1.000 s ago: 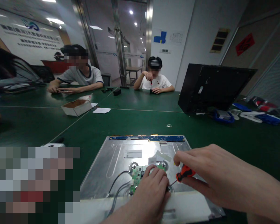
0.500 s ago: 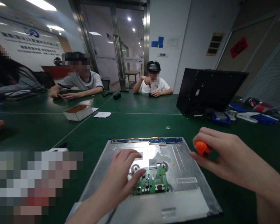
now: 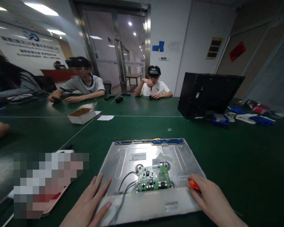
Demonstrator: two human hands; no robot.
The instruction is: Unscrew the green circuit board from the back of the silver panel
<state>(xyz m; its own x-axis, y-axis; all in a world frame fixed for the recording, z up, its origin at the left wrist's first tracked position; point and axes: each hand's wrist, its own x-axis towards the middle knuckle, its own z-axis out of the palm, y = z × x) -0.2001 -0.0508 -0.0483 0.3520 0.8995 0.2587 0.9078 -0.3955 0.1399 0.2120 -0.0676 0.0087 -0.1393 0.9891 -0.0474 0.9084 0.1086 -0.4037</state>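
Note:
A flat metal display panel [image 3: 161, 201] lies back side up on the green table in front of me. Screwed to its middle is a green circuit board [image 3: 153, 178], with dark cables [image 3: 126, 186] running from its left side. Along the far edge is a narrow blue board [image 3: 146, 142]. My left hand [image 3: 91, 195] rests on the panel's left near corner, fingers spread. At the right edge, my right hand [image 3: 204, 192] is closed around an orange-handled screwdriver [image 3: 194, 186]; its shaft is hidden.
A phone [image 3: 61, 195], partly blurred out, lies to the left. Farther off are an open white box [image 3: 81, 115], a paper [image 3: 105, 118], and a black monitor housing [image 3: 210, 94] with a blue tray [image 3: 220, 119] and gloves [image 3: 257, 118]. Several people sit around the table.
My left hand has moved from above the circuit board back to the panel's left edge, uncovering the cables. My right hand has come down and nearer, bringing the screwdriver to the panel's right edge.

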